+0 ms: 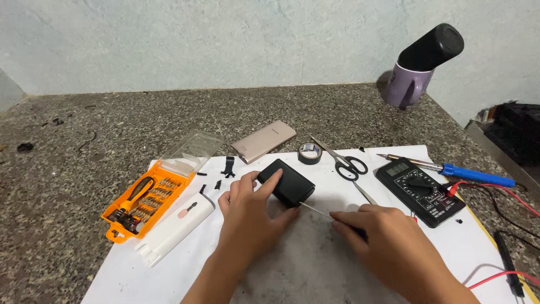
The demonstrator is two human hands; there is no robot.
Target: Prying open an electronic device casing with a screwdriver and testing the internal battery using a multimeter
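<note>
- We see the left hand (pixel 247 209) gripping the small black box (pixel 286 182), thumb and forefinger closed around its near end; the box rests on the white sheet (pixel 169 270) at centre.
- The right hand (pixel 388 239) is pinched shut on a thin metal tool (pixel 316 210), its tip touching the box's lower right corner.
- To the left lie an orange bit case (pixel 143 204) and a white housing (pixel 171 229).
- Behind the box we note a beige power bank (pixel 263 141), a tape roll (pixel 310 152) and scissors (pixel 349 166).
- A black multimeter (pixel 419 190) sits to the right.
</note>
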